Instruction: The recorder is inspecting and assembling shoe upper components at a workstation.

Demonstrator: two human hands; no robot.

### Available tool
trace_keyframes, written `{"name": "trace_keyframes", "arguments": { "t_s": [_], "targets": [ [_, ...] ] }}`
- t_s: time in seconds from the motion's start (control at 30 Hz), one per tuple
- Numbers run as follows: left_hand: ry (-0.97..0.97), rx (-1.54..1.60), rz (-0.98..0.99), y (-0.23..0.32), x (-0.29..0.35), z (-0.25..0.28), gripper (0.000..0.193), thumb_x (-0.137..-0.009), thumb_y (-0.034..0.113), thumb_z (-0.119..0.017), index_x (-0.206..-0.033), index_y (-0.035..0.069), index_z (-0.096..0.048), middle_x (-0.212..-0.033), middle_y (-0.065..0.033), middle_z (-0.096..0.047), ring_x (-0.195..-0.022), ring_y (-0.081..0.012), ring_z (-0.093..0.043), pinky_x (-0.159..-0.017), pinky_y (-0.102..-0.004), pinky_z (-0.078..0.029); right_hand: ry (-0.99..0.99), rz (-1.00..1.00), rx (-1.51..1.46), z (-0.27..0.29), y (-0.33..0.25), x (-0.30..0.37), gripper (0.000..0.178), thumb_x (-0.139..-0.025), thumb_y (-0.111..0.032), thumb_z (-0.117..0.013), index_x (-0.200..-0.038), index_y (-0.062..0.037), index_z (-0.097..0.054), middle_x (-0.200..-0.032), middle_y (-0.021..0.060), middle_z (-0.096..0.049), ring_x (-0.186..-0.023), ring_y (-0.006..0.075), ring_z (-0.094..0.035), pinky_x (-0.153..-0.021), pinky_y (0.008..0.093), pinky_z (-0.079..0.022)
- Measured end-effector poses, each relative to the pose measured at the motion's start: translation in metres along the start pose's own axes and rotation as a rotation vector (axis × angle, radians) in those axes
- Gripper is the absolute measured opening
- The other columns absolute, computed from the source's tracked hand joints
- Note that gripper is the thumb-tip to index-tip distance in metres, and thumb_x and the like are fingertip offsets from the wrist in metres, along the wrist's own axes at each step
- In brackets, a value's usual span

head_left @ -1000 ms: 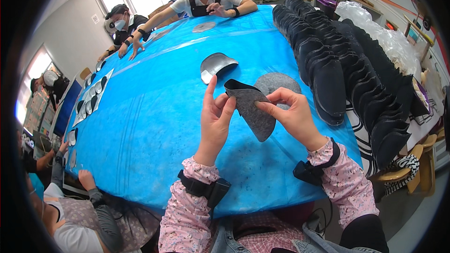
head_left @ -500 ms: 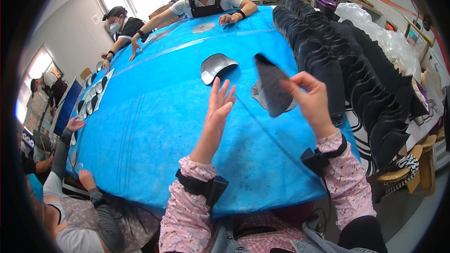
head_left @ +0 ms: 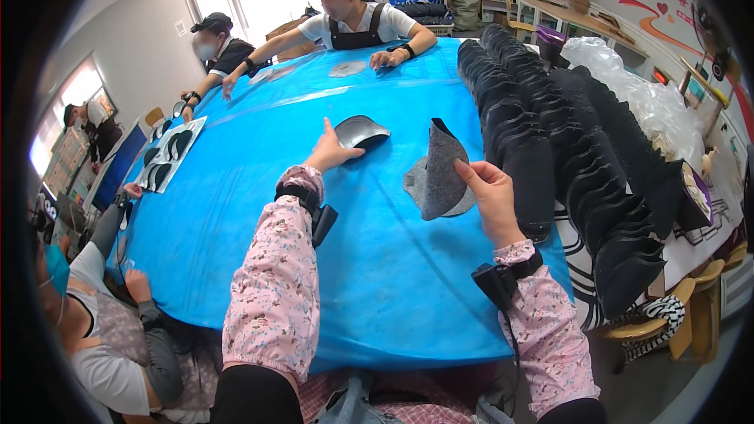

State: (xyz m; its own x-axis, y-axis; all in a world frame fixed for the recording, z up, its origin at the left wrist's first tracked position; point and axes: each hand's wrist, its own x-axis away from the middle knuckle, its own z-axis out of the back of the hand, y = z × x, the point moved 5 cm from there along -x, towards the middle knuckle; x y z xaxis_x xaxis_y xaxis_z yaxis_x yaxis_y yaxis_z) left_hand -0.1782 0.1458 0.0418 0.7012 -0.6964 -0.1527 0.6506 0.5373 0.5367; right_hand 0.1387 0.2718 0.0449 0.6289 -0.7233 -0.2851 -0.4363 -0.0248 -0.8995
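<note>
A curved piece, shiny silver-grey outside and dark beneath, stands arched on the blue table cover. My left hand is at its left end, thumb along the near edge and index finger stretched apart; the other fingers are partly hidden. In my right hand a grey felt piece is pinched at its right edge between thumb and fingers. It is bent, with a pointed upper end and a dark inner face. Behind and below it another flat grey piece shows on the cover.
Long stacked rows of black curved pieces line the right side, beside clear plastic wrapping. The blue cover spans the table. Co-workers reach in from the far side and the left. A white sheet with dark shapes lies at left.
My left hand has moved from in front of the curved silver piece to its left end. The felt piece in my right hand has turned to show its grey face. The view has shifted.
</note>
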Motion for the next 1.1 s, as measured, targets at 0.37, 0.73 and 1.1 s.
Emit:
{"name": "trace_keyframes", "arguments": {
  "t_s": [0.37, 0.73, 1.1],
  "targets": [
    [-0.020, -0.186, -0.302, 0.038, 0.166, 0.058, 0.090, -0.054, 0.025, -0.086, -0.128, 0.002, -0.040, -0.123, -0.0187, -0.041, -0.109, -0.0371, -0.048, -0.095, -0.0400, -0.042, -0.008, 0.021, -0.005, 0.002, -0.007, -0.005, 0.014, -0.083, -0.018, -0.071, -0.084, -0.0045, -0.067, -0.080, -0.0018, -0.066, -0.072, 0.0023, -0.056, -0.068, 0.0163, -0.041],
    [0.075, -0.277, -0.487, 0.067, 0.355, 0.105, 0.068, -0.064, 0.016, -0.079, -0.124, 0.006, -0.048, -0.122, -0.0122, -0.051, -0.111, -0.0310, -0.050, -0.093, -0.0419, -0.041, -0.168, 0.104, -0.062, -0.051, -0.060, 0.070, 0.010, -0.084, -0.011, -0.069, -0.078, -0.0052, -0.064, -0.083, -0.0026, -0.063, -0.077, 0.0035, -0.054, -0.070, 0.0181, -0.040],
    [-0.422, 0.407, -0.178, 0.035, 0.317, 0.040, 0.093, -0.078, 0.038, -0.071, -0.143, -0.002, -0.018, -0.128, -0.0205, -0.045, -0.118, -0.0276, -0.045, -0.097, -0.0346, -0.038, -0.311, 0.212, 0.230, -0.071, -0.092, 0.146, 0.012, -0.081, -0.005, -0.070, -0.077, -0.0019, -0.060, -0.079, 0.0012, -0.058, -0.074, 0.0077, -0.051, -0.068, 0.0215, -0.039]
  ]
}}
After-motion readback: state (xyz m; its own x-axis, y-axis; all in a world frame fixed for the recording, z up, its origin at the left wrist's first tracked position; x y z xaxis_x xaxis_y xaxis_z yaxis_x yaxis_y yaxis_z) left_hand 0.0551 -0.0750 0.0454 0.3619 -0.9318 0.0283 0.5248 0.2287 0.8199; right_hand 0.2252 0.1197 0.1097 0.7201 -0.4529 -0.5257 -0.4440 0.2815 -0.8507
